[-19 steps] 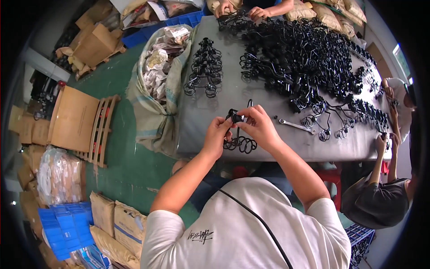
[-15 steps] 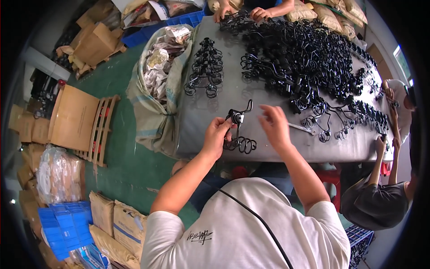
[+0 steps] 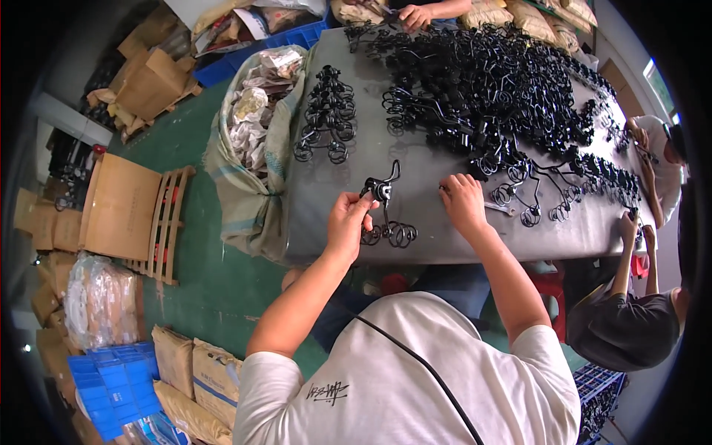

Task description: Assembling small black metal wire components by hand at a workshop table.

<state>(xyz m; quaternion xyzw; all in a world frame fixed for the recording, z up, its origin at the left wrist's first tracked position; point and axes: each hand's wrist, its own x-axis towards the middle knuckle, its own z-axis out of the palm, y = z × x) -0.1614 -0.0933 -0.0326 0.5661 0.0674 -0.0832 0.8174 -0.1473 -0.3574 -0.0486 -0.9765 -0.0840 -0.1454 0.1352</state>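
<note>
My left hand (image 3: 347,222) grips a black coiled-wire bracket (image 3: 380,191) by its clamp end, above the near edge of the grey table (image 3: 423,245). A bent rod sticks up from its clamp, and wire loops hang below. My right hand (image 3: 465,202) is down at the tabletop to the right, its fingers drawn together at a small dark bit too tiny to name. Next to that hand lies a silvery wrench-like tool (image 3: 500,209). A row of similar black brackets (image 3: 327,119) stands at the table's left, and a large heap (image 3: 489,96) covers its far and right side.
A woven sack (image 3: 245,185) full of crumpled paper stands against the table's left edge. Across the table a co-worker's hand (image 3: 415,16) is at the heap. Another person (image 3: 627,326) works at the right edge. Cartons (image 3: 119,204) and a wooden pallet stand left.
My right hand has come down onto the tabletop, its fingers drawing together from an open reach. My left hand still holds the bracket. The whole view has shifted slightly.
</note>
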